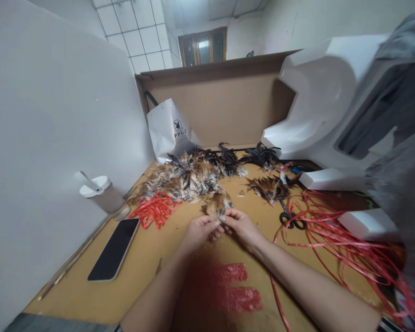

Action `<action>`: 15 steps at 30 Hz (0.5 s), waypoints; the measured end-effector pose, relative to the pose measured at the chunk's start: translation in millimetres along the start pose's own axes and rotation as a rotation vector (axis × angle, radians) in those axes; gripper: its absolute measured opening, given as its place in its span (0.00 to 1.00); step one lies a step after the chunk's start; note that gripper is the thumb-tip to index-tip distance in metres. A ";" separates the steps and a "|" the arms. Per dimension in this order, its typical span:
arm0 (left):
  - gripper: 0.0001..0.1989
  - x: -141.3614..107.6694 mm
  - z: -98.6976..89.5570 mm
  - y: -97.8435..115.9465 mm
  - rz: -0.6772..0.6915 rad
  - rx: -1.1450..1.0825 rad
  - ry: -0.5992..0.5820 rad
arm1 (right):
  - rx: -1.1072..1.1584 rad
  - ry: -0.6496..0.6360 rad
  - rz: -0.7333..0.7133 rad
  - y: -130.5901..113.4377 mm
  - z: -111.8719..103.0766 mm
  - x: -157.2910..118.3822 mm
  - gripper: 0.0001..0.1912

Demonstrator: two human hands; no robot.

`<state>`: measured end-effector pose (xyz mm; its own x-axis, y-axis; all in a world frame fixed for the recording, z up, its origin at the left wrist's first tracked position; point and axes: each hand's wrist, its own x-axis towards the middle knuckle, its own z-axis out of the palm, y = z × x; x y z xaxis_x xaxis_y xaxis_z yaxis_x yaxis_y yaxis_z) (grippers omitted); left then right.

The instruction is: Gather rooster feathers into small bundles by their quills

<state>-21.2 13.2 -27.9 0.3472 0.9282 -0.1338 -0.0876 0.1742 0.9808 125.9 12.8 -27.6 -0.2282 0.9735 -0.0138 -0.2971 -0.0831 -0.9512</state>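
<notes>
Between my two hands, in the middle of the table, is a small bunch of brown feathers (pixel 217 204), its quill ends pinched in the fingertips. My left hand (pixel 204 229) closes thumb and fingers on the bunch from the left. From the right, my right hand (pixel 241 225) pinches at the same spot, the fingertips of both nearly meeting. Just beyond lies a large pile of brown, white and black feathers (pixel 189 177). A heap of short red plastic strips (pixel 155 210) sits left of the pile. To the right rests another brown-black feather bunch (pixel 269 188).
A phone (pixel 113 251) and a lidded cup (pixel 105 196) stand at left. Scissors (pixel 292 220) lie beside long red plastic strands (pixel 348 249) at right. A paper bag (pixel 171 129), cardboard panel (pixel 228 106) and white foam piece (pixel 324 92) border the back. Black feathers (pixel 260 156) lie there.
</notes>
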 end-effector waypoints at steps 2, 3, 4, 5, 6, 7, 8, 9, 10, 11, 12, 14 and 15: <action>0.13 -0.8 1.3 1.6 0.031 0.026 0.020 | -0.055 0.003 -0.014 -0.6 -0.8 0.3 0.14; 0.12 -1.2 1.8 2.0 0.044 0.040 0.029 | -0.087 0.006 -0.030 -1.0 -1.4 0.5 0.14; 0.12 -1.4 2.3 2.0 0.050 0.054 0.037 | -0.121 0.010 -0.049 -1.4 -2.0 0.8 0.14; 0.12 -1.5 2.7 1.6 0.052 0.065 0.045 | -0.156 0.014 -0.071 -1.7 -2.5 1.0 0.14; 0.12 -1.5 3.0 0.9 0.051 0.073 0.051 | -0.187 0.019 -0.090 -1.9 -2.9 1.3 0.13; 0.11 -1.5 3.3 0.1 0.048 0.076 0.057 | -0.212 0.028 -0.103 -2.0 -3.0 1.4 0.13; 0.11 -1.3 3.5 -0.8 0.047 0.076 0.064 | -0.229 0.043 -0.107 -2.1 -2.9 1.4 0.13; 0.11 -1.1 3.6 -1.8 0.047 0.075 0.073 | -0.237 0.061 -0.107 -2.1 -2.4 1.3 0.13; 0.11 -0.8 3.5 -2.6 0.048 0.073 0.083 | -0.235 0.076 -0.103 -2.2 -1.7 1.0 0.13; 0.11 -0.5 3.2 -3.4 0.046 0.072 0.090 | -0.223 0.088 -0.096 -2.2 -0.7 0.6 0.12; 0.11 -0.1 2.7 -4.0 0.042 0.073 0.093 | -0.203 0.093 -0.088 -2.3 0.4 0.1 0.12; 0.12 0.4 1.4 -4.6 0.027 0.075 0.067 | -0.144 0.076 -0.071 -2.4 2.6 -0.9 0.12; 0.12 0.6 0.7 -4.7 0.018 0.074 0.044 | -0.114 0.062 -0.061 -2.4 3.3 -1.4 0.12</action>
<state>-19.9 12.7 -32.6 0.3046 0.9448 -0.1206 -0.0235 0.1340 0.9907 123.8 10.9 -24.3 -0.1536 0.9877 0.0296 -0.2008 -0.0019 -0.9796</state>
